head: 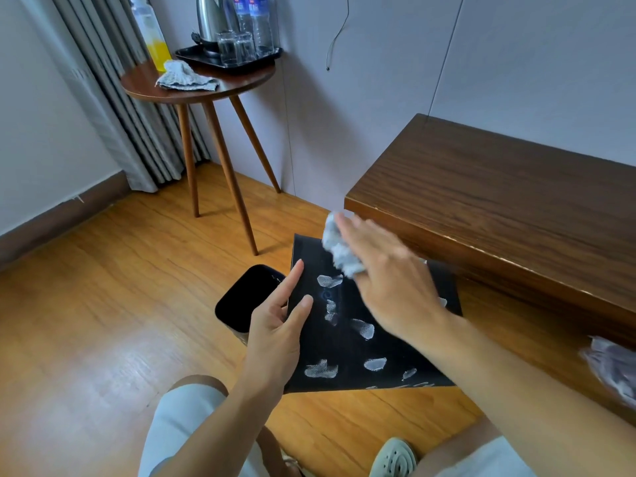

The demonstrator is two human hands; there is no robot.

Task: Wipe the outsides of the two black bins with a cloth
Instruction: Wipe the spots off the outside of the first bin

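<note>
Two bins on floor: tipped bin centre, second bin left. Left hand spread, steadies it; right hand pinches cloth. Risk: bin slides, white smudges missed.

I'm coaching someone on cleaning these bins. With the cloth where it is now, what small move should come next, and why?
Probably sweep the right hand and its cloth down the bin face: white smudges cover the side below the cloth, and the left hand already steadies the bin's edge.
</note>
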